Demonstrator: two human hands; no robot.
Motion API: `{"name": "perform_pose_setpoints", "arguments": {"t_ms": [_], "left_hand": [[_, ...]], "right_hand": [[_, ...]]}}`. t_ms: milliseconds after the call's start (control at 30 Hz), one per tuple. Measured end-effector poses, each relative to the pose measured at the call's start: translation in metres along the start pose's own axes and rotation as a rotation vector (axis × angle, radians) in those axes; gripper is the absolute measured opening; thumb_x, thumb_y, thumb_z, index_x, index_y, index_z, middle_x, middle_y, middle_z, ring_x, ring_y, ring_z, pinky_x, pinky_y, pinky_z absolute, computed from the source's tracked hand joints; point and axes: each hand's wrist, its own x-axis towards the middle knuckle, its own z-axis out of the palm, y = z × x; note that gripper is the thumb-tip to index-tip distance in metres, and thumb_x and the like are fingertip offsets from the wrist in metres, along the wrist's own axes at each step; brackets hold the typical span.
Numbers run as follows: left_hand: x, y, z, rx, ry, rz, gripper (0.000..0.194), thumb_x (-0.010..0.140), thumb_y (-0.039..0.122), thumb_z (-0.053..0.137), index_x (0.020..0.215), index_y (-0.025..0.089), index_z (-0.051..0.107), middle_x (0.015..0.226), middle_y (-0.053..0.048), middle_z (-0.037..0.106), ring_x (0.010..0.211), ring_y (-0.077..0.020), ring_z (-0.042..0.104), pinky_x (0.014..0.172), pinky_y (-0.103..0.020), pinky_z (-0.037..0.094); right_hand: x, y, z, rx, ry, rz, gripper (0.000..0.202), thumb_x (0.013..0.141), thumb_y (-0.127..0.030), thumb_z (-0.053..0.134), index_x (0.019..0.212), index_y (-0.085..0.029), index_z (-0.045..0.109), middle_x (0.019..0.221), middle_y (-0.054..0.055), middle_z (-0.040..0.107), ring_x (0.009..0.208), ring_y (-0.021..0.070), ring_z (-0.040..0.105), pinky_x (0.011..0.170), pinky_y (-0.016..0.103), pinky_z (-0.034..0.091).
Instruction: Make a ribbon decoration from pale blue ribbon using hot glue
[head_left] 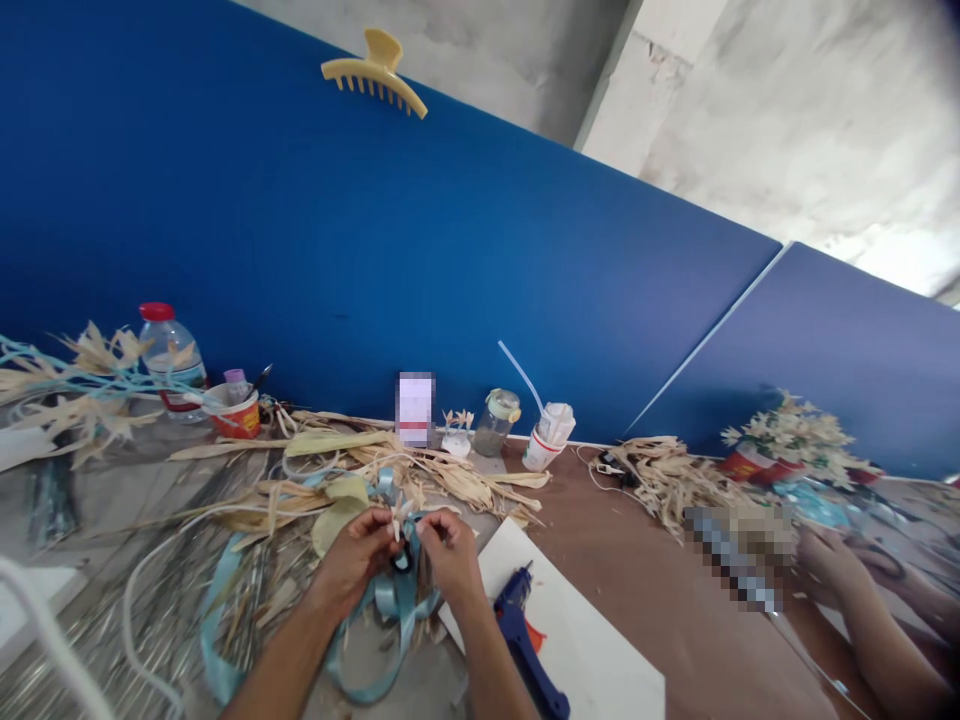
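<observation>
My left hand (pixel 364 550) is closed in a pinch on a small pale husk flower (pixel 398 520). Just to its right, my right hand (pixel 452 548) is closed too, thumb and fingertips together beside the flower; what they hold is too small to make out. Black scissors handles (pixel 403 560) show between the hands. Light blue ribbon (pixel 386 597) lies in loops below and behind them. To the right of my right forearm, a blue glue gun (pixel 517 630) rests on a white board (pixel 600 645).
Dry husks (pixel 450 475) lie scattered behind my hands, with thin wires (pixel 97 610) at the left. Along the blue partition (pixel 450 250) stand a bottle (pixel 171 350), a red cup (pixel 236 412), a jar (pixel 495 420) and another cup (pixel 545 448). A co-worker's hands (pixel 840 570) are at the right.
</observation>
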Motion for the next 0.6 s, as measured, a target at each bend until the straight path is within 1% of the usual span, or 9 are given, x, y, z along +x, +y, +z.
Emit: {"name": "perform_pose_setpoints", "arguments": {"t_ms": [100,233,333,433,500,533,600], "left_hand": [[-0.002,0.003,0.001,-0.054,-0.004,-0.018,0.031,0.045,0.018,0.089,0.063,0.014,0.063,0.056,0.004,0.063,0.047,-0.0070,0.055,0.053,-0.020,0.048],[-0.004,0.004,-0.002,-0.142,-0.049,-0.060,0.029,0.048,0.012,0.087,0.064,0.013,0.063,0.058,0.003,0.063,0.045,-0.0055,0.053,0.058,-0.023,0.053],[-0.002,0.001,-0.005,-0.184,-0.090,-0.059,0.027,0.051,0.010,0.086,0.066,0.013,0.063,0.058,0.003,0.062,0.045,-0.0056,0.053,0.057,-0.023,0.054],[-0.001,-0.001,-0.007,-0.211,-0.109,-0.081,0.025,0.053,0.007,0.084,0.067,0.014,0.064,0.058,0.003,0.063,0.045,-0.0057,0.054,0.059,-0.022,0.055],[-0.001,0.000,-0.008,-0.251,-0.130,-0.084,0.024,0.053,0.008,0.084,0.065,0.016,0.064,0.058,0.004,0.063,0.044,-0.0059,0.053,0.058,-0.022,0.055],[-0.001,0.000,-0.008,-0.263,-0.132,-0.089,0.025,0.052,0.009,0.085,0.064,0.016,0.065,0.058,0.004,0.063,0.044,-0.0059,0.053,0.058,-0.022,0.055],[-0.001,0.001,-0.008,-0.265,-0.134,-0.089,0.025,0.049,0.010,0.086,0.061,0.017,0.065,0.056,0.005,0.061,0.044,-0.0062,0.052,0.057,-0.021,0.054]], "right_hand": [[0.002,0.003,-0.001,0.017,0.012,0.013,0.015,0.070,-0.030,0.057,0.060,-0.018,0.060,0.055,-0.003,0.053,0.055,0.0126,0.046,0.056,0.024,0.038],[0.006,0.010,-0.003,0.061,0.043,0.029,0.016,0.069,-0.032,0.059,0.061,-0.018,0.059,0.056,-0.003,0.054,0.055,0.0129,0.047,0.056,0.025,0.039],[0.010,0.013,-0.002,0.136,0.089,0.016,0.015,0.068,-0.033,0.060,0.069,-0.018,0.061,0.060,-0.002,0.056,0.057,0.0137,0.050,0.055,0.024,0.041],[0.016,0.010,-0.002,0.177,0.127,-0.016,0.018,0.067,-0.033,0.062,0.077,-0.018,0.060,0.062,-0.002,0.055,0.057,0.0132,0.050,0.053,0.023,0.041],[0.017,0.004,-0.009,0.154,0.125,-0.031,0.019,0.066,-0.033,0.063,0.077,-0.018,0.061,0.059,-0.003,0.054,0.055,0.0128,0.049,0.052,0.023,0.041],[0.016,0.001,-0.015,0.129,0.114,-0.038,0.019,0.065,-0.033,0.064,0.077,-0.018,0.062,0.059,-0.003,0.054,0.055,0.0129,0.050,0.052,0.024,0.042],[0.006,-0.004,-0.035,0.056,0.104,-0.057,0.019,0.066,-0.032,0.066,0.078,-0.018,0.064,0.062,-0.002,0.058,0.057,0.0145,0.053,0.054,0.026,0.044]]}}
